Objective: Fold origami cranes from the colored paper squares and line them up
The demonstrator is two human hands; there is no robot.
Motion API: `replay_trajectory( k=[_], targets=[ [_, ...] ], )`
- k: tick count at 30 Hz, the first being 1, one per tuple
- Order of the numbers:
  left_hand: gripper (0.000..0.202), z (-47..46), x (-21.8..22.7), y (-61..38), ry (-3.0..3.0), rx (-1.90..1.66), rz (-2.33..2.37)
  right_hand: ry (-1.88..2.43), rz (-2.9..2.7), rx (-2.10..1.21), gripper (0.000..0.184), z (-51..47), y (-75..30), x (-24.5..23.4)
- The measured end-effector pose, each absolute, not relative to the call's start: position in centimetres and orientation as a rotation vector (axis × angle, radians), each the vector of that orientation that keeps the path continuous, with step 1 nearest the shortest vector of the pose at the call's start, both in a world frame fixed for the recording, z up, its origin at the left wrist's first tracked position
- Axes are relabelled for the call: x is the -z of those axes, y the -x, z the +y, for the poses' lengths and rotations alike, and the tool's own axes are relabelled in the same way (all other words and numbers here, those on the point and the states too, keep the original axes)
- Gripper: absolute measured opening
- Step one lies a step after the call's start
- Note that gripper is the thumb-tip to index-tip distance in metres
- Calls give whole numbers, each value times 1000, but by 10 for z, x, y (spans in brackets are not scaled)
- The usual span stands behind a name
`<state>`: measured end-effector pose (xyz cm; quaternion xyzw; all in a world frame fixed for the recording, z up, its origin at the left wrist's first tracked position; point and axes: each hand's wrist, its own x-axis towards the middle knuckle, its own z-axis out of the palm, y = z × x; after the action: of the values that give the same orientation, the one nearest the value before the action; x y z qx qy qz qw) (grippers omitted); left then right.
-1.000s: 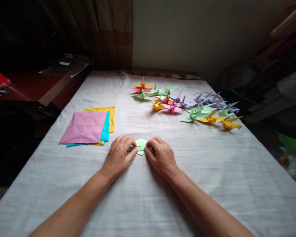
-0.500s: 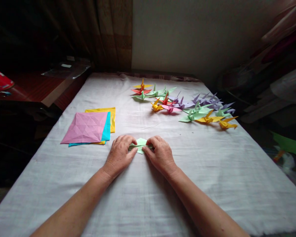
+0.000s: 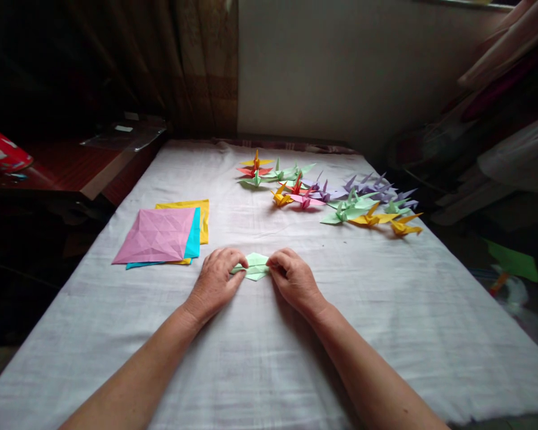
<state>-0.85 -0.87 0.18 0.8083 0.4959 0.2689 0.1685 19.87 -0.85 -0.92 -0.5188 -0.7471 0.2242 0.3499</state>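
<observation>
A light green folded origami paper (image 3: 256, 267) lies on the cloth between my hands, with a crease running lengthwise across it. My left hand (image 3: 219, 275) pinches its left end between thumb and fingers. At the other end, my right hand (image 3: 293, 278) grips the right tip, its fingers curled together. Both ends of the paper are partly hidden under my fingers. Left of my hands lies a stack of creased paper sheets, a pink sheet (image 3: 156, 234) on top, with a blue sheet (image 3: 192, 239) and a yellow sheet (image 3: 205, 224) showing from beneath.
Several folded paper cranes (image 3: 349, 206) in green, purple, yellow, red and pink stand at the back right of the white cloth (image 3: 233, 358). A clear plastic bag (image 3: 130, 134) and a red container (image 3: 2, 149) rest on the wooden furniture at left. Fabric hangs at right.
My right hand has slid slightly outward along the green paper to its right tip, uncovering more of the middle. My left hand keeps its hold. The view has tilted a little.
</observation>
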Motion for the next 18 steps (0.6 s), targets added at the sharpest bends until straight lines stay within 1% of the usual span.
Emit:
replay_trajectory(
  k=[3, 7, 13, 16, 18],
  targets=[
    [9, -9, -2, 9, -2335, -786, 1391, 1319, -1933, -455, 22, -9, -201, 9],
    [13, -12, -3, 9, -2397, -800, 1390, 1432, -2026, -336, 13, -10, -204, 2],
    [19, -25, -15, 7, -2660, -803, 1396, 1597, -2110, -321, 5, -12, -206, -7],
    [20, -32, -18, 4, -2740, -678, 1454, 1656, -2104, -357, 4, -15, -206, -12],
    [25, -34, -16, 3, -2744, -594, 1468, 1680, -2113, -400, 3, -17, -206, -16]
  ],
)
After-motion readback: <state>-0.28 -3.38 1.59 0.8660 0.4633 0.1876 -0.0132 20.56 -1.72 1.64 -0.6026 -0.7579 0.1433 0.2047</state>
